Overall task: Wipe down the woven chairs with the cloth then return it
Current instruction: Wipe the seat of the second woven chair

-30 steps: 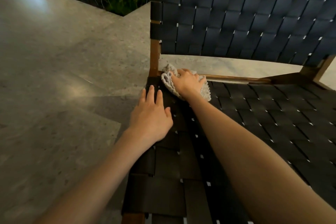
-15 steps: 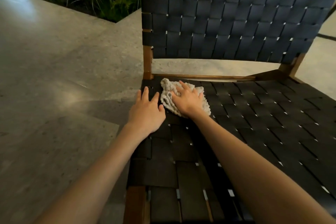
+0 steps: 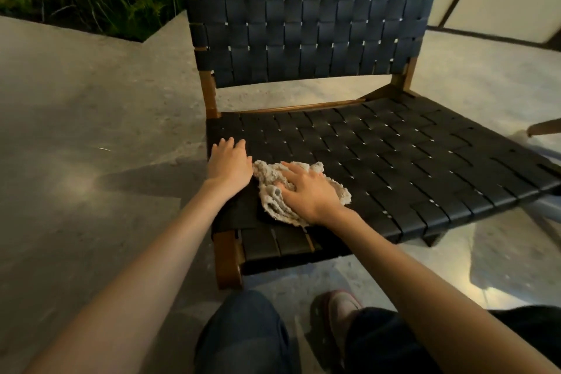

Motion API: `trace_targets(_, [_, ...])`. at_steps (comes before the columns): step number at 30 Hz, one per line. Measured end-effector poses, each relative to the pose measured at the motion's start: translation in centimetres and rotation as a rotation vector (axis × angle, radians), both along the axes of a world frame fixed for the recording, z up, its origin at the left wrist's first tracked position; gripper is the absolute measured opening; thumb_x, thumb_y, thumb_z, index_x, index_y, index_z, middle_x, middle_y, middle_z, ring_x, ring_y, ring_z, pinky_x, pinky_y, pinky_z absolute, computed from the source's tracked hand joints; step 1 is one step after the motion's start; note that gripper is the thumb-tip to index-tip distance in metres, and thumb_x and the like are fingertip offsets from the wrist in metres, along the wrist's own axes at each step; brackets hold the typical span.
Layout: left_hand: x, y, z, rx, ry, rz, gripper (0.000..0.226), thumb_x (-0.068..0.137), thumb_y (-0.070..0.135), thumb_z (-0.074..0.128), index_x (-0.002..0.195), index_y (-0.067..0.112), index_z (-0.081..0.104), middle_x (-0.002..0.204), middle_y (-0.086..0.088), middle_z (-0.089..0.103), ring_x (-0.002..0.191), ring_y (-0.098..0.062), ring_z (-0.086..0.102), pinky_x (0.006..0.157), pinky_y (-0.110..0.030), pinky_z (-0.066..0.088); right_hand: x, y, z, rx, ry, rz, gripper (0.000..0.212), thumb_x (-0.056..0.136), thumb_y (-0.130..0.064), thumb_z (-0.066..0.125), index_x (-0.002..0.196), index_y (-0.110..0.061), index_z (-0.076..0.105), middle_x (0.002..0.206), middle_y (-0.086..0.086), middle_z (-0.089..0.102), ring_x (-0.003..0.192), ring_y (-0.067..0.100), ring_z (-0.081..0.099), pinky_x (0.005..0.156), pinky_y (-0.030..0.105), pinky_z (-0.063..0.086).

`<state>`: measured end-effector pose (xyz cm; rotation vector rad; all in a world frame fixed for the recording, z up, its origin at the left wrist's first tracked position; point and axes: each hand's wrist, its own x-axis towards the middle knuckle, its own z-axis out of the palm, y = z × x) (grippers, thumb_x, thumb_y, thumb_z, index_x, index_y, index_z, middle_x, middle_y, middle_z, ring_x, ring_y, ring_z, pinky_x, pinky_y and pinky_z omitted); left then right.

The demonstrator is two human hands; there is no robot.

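Dark woven chair seat, crumpled cloth near its front-left corner

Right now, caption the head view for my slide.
Right hand presses a crumpled cloth onto the woven chair seat; left hand rests flat beside it.

Head cam, wide-angle, worn on person's head. Aimed fwd + down at woven chair from seat's front-left corner, near range; backrest faces cam.

Two bare forearms, dark blue trousers over the knee, pale shoe with reddish rim
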<state>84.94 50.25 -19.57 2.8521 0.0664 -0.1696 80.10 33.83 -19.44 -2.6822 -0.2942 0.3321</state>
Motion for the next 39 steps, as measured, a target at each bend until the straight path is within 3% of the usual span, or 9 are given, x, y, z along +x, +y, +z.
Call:
trace_targets(3, [-0.7,-2.3,0.6,-0.018,0.03,-0.021,0.058,0.098,0.02,0.046,0.149,0.009,0.019,0.151,-0.012,0.032,0.141,-0.029,0.025,0.116,-0.048,0.013,-2.8,-1.2,1.1,-0.02,-0.024,0.017,0.048,0.095,-0.051,0.036,0.139,-0.033,0.046,0.154,-0.009,0.031,0.137,0.026,0.033,0.113,0.047,0.025])
trace_targets(7, [-1.6,-4.8,0.8,0.026,0.113,-0.056,0.056,0.099,0.03,0.043,0.149,0.018,0.02,0.153,-0.008,0.027,0.143,-0.027,0.019,0.111,-0.064,-0.002,-5.3,-3.6,2.1,-0.048,-0.055,-0.024,0.045,0.093,-0.051,0.038,0.129,-0.032,0.056,0.148,-0.011,0.04,0.13,0.021,0.041,0.109,0.044,0.032])
trace_targets(11, [-1.7,-4.7,-0.1,0.121,0.135,-0.138,0.051,0.102,0.038,0.028,0.149,0.022,0.022,0.158,-0.007,0.016,0.146,-0.028,0.006,0.111,-0.063,-0.006,-5.6,-6.2,1.8,-0.133,-0.103,-0.17,0.047,0.094,-0.054,0.036,0.134,-0.035,0.051,0.149,-0.012,0.038,0.135,0.021,0.036,0.115,0.049,0.02])
trace_targets(15, [-1.5,-5.1,-0.2,0.161,0.162,-0.156,0.051,0.102,0.041,0.023,0.15,0.025,0.02,0.159,-0.005,0.011,0.146,-0.031,0.002,0.111,-0.061,-0.006,-4.0,-6.1,0.6,-0.18,-0.027,-0.15,0.052,0.093,-0.06,0.03,0.138,-0.038,0.045,0.156,-0.012,0.024,0.143,0.028,0.022,0.116,0.055,0.006])
trace_targets(26, [0.4,-5.3,-0.9,0.198,0.138,-0.133,0.053,0.102,0.037,0.024,0.151,0.023,0.012,0.16,-0.004,0.003,0.146,-0.027,-0.003,0.115,-0.054,-0.006,7.6,-3.1,-4.3,-0.215,0.0,-0.173,0.057,0.097,-0.052,0.021,0.15,-0.03,0.023,0.161,-0.005,0.005,0.146,0.037,-0.002,0.113,0.06,-0.01])
trace_targets(33, [2.9,-5.3,-2.5,0.17,0.053,-0.092,0.048,0.102,0.034,0.024,0.148,0.021,0.025,0.159,-0.005,0.012,0.146,-0.026,0.002,0.113,-0.056,-0.007,17.6,-1.0,-7.6,-0.171,-0.082,-0.13,0.054,0.098,-0.05,0.022,0.15,-0.033,0.022,0.161,-0.004,0.004,0.146,0.037,-0.004,0.11,0.061,-0.011])
trace_targets(39, [3.0,-5.0,-3.3,0.127,-0.022,-0.099,0.048,0.101,0.036,0.026,0.148,0.027,0.023,0.158,-0.003,0.015,0.146,-0.024,0.004,0.113,-0.056,-0.007,23.1,0.3,-8.8,-0.17,-0.165,-0.12,0.054,0.098,-0.052,0.021,0.149,-0.034,0.023,0.161,-0.001,0.008,0.145,0.038,0.001,0.109,0.063,-0.01])
